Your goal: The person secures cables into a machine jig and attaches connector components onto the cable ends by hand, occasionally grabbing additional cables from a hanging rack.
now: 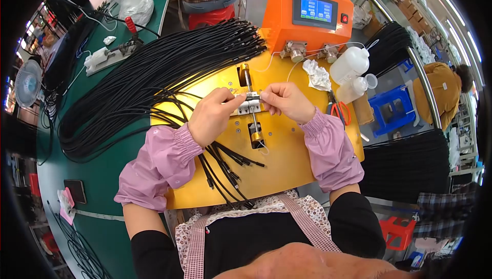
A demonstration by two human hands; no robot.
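Observation:
My left hand (211, 117) is closed in a pinch above the small metal clamp fixture (250, 106) in the middle of the yellow plate (287, 163). My right hand (288, 102) pinches from the other side, thumb against forefinger. Between the fingertips lies a short black cable end (253, 98), just over the fixture; its tip is partly hidden by the fingers. Brass-ended rods (245, 68) stand behind and in front of the fixture. A big bundle of black cables (169, 68) lies left of my hands, and several loose cable ends (225, 171) hang under my left wrist.
An orange machine (312, 12) with a lit screen stands behind the plate. White bottles (350, 65), crumpled tissue (316, 75) and red-handled scissors (341, 112) sit to the right. On the green table (115, 186) are a phone (75, 191) and a hand press (114, 56). Other people sit nearby.

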